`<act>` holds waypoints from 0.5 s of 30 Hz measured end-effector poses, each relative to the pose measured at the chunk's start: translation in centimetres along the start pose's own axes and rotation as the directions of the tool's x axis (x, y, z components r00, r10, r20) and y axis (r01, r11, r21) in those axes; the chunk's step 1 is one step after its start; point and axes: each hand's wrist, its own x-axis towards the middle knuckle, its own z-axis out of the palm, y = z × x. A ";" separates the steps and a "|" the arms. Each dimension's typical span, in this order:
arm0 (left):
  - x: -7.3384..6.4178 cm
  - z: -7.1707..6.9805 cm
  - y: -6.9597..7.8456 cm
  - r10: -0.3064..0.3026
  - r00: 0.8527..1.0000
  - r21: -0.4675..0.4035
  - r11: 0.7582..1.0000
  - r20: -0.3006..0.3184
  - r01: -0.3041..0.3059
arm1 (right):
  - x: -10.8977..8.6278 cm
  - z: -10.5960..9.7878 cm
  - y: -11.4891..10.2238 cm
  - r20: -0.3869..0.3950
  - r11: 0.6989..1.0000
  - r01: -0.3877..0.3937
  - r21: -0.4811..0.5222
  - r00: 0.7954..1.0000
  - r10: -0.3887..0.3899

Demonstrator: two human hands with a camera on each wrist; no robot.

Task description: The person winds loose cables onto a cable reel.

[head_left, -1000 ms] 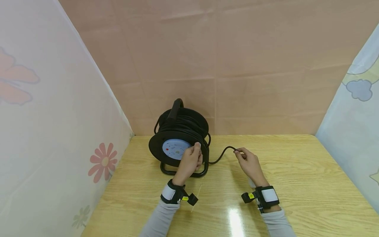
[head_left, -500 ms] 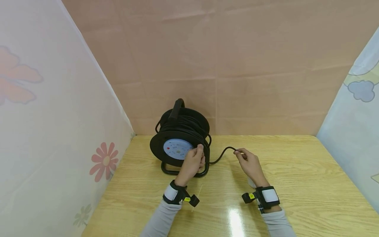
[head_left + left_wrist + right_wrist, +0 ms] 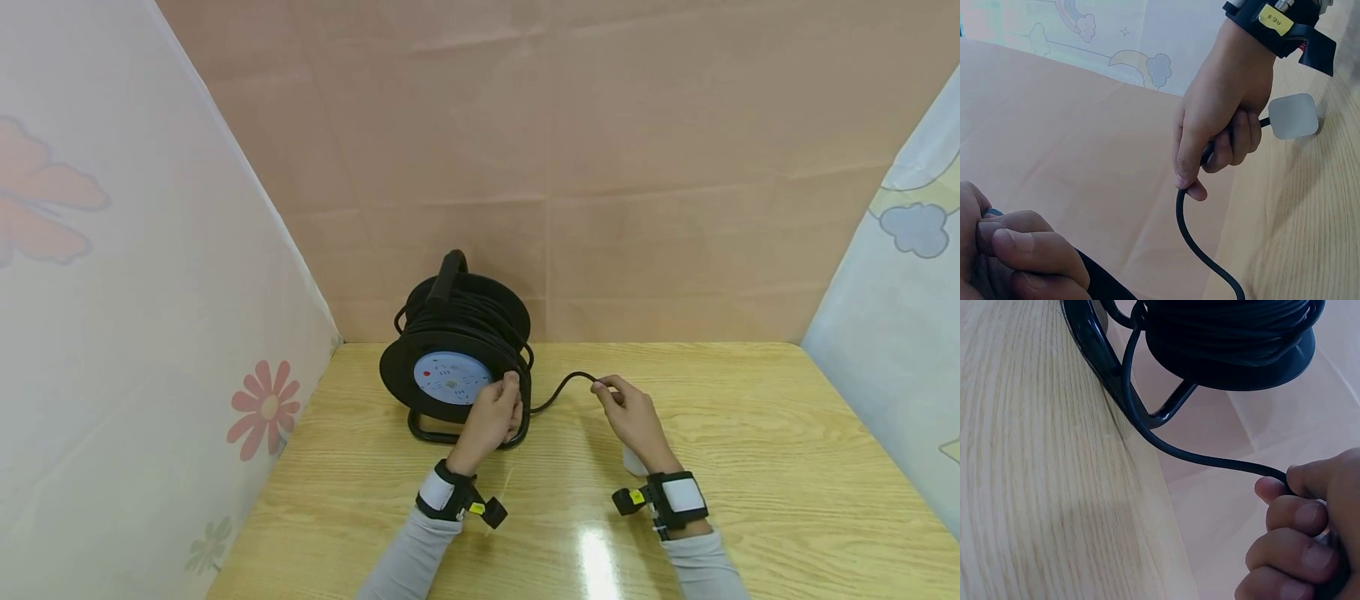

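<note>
A black cable reel (image 3: 405, 375) with a pale blue socket face stands on its tubular frame, wound with black cable. My left hand (image 3: 491, 412) is at the right side of its front flange, fingers curled. A small grey-blue piece (image 3: 992, 212), seemingly the reel's knob, shows between thumb and forefinger; the rest is hidden. From the reel's lower right the loose cable (image 3: 551, 400) rises to my right hand (image 3: 633, 417), which grips it with thumb and curled fingers. Behind that hand, the cable ends in a whitish square plug (image 3: 1293, 116).
The reel is on a wooden table (image 3: 750, 450), close to a pinkish-brown backdrop (image 3: 675, 208). Patterned cloth walls flank the table, a flowered one (image 3: 187, 275) at left and a cloud-printed one (image 3: 892, 283) at right. Each wrist wears a strapped camera.
My left hand has moved slightly down and right along the flange, and the socket face has turned a little clockwise. The right hand stays in place, holding the cable.
</note>
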 end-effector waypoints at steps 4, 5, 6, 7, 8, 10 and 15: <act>0.0 0.1 -0.3 0.000 1.000 0.004 1.000 0.002 0.000 | -0.1 0.0 0.1 0.005 1.000 -0.003 0.001 1.000 0.003; 0.0 0.2 -0.4 0.000 1.000 0.006 1.000 0.003 0.000 | -0.1 0.0 0.1 0.005 1.000 0.000 0.003 1.000 0.000; -0.1 0.2 -0.5 0.001 1.000 0.010 1.000 0.002 -0.001 | -0.1 0.0 0.1 0.002 1.000 0.001 0.005 1.000 -0.001; -0.1 0.3 -0.6 0.000 1.000 0.017 1.000 0.002 0.000 | -0.1 0.0 0.1 0.000 1.000 0.004 0.006 1.000 -0.004; -0.1 0.3 -0.7 -0.002 1.000 0.019 1.000 0.002 0.002 | -0.1 0.0 0.1 -0.002 1.000 0.008 0.006 1.000 -0.008; -0.1 0.4 -0.9 -0.006 1.000 0.026 1.000 0.001 0.006 | -0.1 0.1 0.1 -0.005 1.000 0.012 0.005 1.000 -0.012; -0.3 0.5 -1.2 -0.024 1.000 0.039 0.999 -0.001 0.024 | -0.1 0.2 0.1 -0.005 1.000 0.012 -0.002 1.000 -0.012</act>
